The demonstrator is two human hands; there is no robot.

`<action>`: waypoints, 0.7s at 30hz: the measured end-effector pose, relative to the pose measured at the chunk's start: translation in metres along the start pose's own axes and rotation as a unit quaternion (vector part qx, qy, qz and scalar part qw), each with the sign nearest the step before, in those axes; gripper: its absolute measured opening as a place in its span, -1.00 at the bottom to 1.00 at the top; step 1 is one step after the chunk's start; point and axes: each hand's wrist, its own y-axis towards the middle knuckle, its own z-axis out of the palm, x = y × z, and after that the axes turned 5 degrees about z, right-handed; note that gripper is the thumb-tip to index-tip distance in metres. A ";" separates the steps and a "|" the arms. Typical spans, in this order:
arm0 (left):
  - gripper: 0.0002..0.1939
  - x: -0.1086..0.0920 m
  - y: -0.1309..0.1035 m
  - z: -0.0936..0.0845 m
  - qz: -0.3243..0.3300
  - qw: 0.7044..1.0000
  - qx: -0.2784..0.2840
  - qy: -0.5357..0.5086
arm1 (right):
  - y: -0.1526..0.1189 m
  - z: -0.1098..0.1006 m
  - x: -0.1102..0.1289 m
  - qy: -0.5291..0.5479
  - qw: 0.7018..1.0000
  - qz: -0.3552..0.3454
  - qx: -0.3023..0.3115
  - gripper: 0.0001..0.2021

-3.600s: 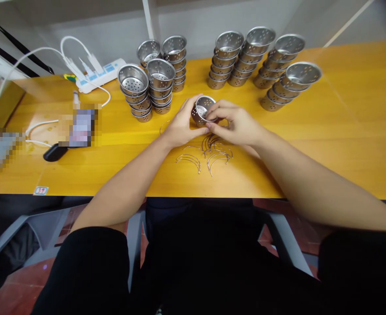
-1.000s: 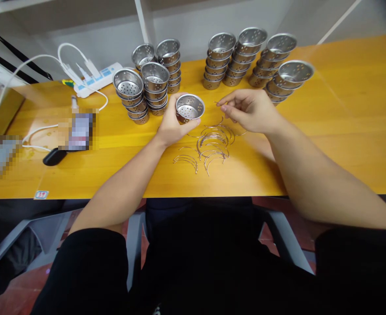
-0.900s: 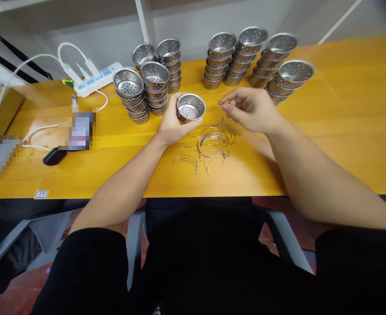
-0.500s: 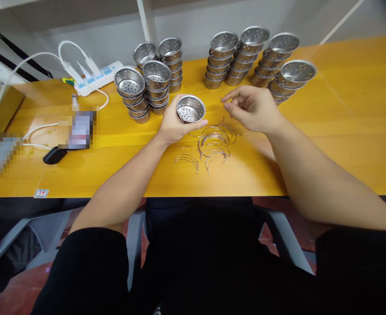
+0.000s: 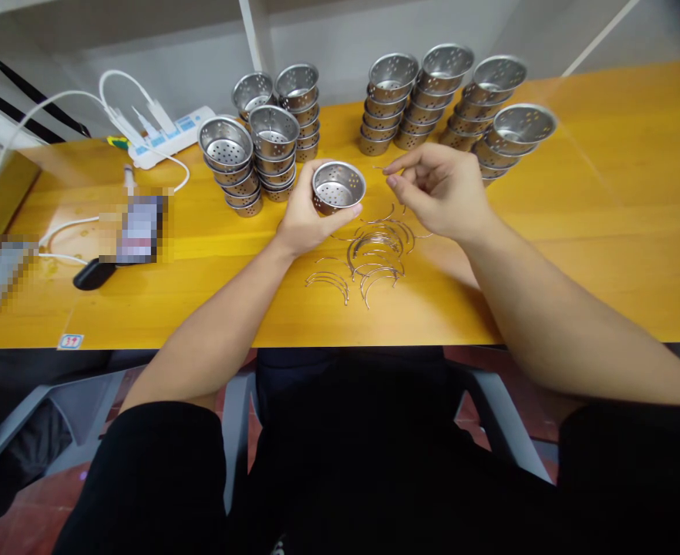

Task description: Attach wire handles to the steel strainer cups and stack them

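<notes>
My left hand (image 5: 308,220) is wrapped round a perforated metal cup (image 5: 338,189), its opening tilted up towards me. Just right of the cup, my right hand (image 5: 447,189) pinches a thin curved wire (image 5: 378,168) between thumb and forefinger, and the wire's free end points at the cup without touching it. Below both hands, a loose pile of curved wires (image 5: 378,247) lies on the yellow table (image 5: 282,312). Behind my left hand stand stacks of similar cups (image 5: 274,135), and more stacks (image 5: 394,81) stand behind my right hand.
At the back left, a white power strip (image 5: 172,139) has cables plugged in. A blurred phone (image 5: 139,229) and a small black object (image 5: 94,274) lie to the left. A numbered label (image 5: 70,341) is at the front edge, and a grey chair armrest (image 5: 239,432) is below.
The cup in my left hand has tilted slightly and shifted a little to the right. My right hand has moved slightly left, bringing the wire nearer the cup.
</notes>
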 end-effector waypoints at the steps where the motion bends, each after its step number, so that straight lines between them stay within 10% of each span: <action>1: -0.03 0.001 -0.001 0.000 0.000 1.000 0.002 0.005 | -0.001 0.003 0.004 -0.007 1.000 0.001 -0.004 -0.34; 21: 0.09 -0.031 -0.011 0.019 -0.041 0.997 0.049 -0.034 | -0.002 0.032 0.004 -0.076 0.997 -0.010 -0.033 -0.59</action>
